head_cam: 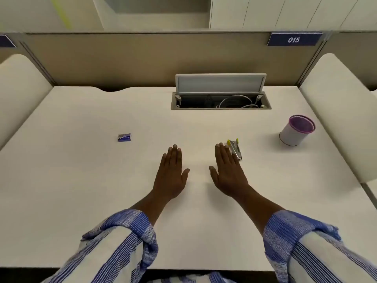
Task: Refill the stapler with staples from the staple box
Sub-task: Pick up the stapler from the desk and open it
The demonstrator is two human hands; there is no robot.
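Note:
A small silver stapler (236, 149) with yellow tips lies on the white desk (102, 180), just right of my right hand's fingertips. The little blue staple box (124, 137) sits apart at the left of the desk. My left hand (172, 172) lies flat, palm down, fingers straight, in the middle of the desk, holding nothing. My right hand (227, 170) also lies flat with straight fingers; its outer fingers are right beside the stapler, and I cannot tell if they touch it.
A white cup with a purple rim (295, 130) stands at the right. An open cable hatch (221, 99) with its lid raised sits at the back centre. Padded side panels (342, 111) flank the desk, and a partition closes the back.

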